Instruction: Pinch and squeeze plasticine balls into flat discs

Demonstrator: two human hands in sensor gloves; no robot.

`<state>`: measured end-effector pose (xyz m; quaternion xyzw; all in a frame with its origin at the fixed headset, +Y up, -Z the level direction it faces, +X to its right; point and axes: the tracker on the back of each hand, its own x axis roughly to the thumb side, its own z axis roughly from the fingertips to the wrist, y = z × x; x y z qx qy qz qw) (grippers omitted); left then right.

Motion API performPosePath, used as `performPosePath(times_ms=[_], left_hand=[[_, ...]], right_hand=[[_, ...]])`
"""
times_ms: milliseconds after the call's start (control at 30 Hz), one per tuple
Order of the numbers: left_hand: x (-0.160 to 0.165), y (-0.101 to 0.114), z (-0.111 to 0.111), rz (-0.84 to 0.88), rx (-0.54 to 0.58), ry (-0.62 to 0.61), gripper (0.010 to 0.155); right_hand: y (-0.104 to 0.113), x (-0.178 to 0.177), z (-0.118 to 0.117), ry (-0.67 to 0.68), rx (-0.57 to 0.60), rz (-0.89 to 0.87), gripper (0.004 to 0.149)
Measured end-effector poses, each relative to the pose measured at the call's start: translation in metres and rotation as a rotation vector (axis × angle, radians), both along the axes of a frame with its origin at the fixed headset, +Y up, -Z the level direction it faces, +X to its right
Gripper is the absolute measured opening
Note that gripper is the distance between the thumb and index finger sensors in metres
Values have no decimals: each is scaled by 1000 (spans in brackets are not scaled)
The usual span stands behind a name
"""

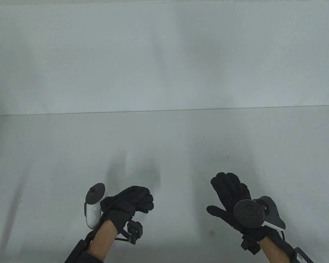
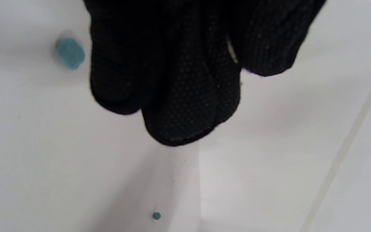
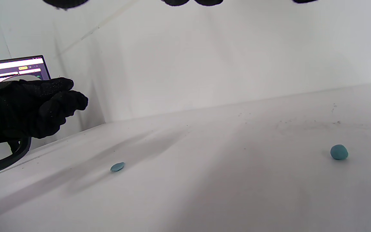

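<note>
Gloved fingers [image 2: 179, 106] of my left hand [image 1: 131, 204] curl inward, holding nothing I can see — my right hand [image 1: 230, 197] spreads flat; ball [image 3: 339, 152] and flat disc [image 3: 117, 167] lie well apart on the table [image 3: 221, 193].

A teal plasticine ball [image 3: 339, 152] sits on the white table, rounded but slightly lumpy, resting alone and touching nothing; in the left wrist view it shows as a blurred teal lump [image 2: 70, 53] near the upper left. A second teal piece, a disc [image 3: 118, 166], lies flat on the table well apart from the ball; it is thin, oval in outline from the low right wrist angle, and much smaller-looking in the left wrist view [image 2: 156, 216], near the bottom edge.
</note>
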<state>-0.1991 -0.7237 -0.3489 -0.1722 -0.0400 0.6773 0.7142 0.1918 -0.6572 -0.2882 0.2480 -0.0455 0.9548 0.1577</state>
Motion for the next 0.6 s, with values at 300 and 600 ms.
performPosePath(times_ms=[300, 600], left_hand=[[3, -12, 3, 286, -103, -100, 88], [-2, -7, 0, 129, -41, -11, 49]], right_hand=[[0, 0, 0, 2, -2, 2, 84], [1, 0, 0, -1, 2, 0, 84]])
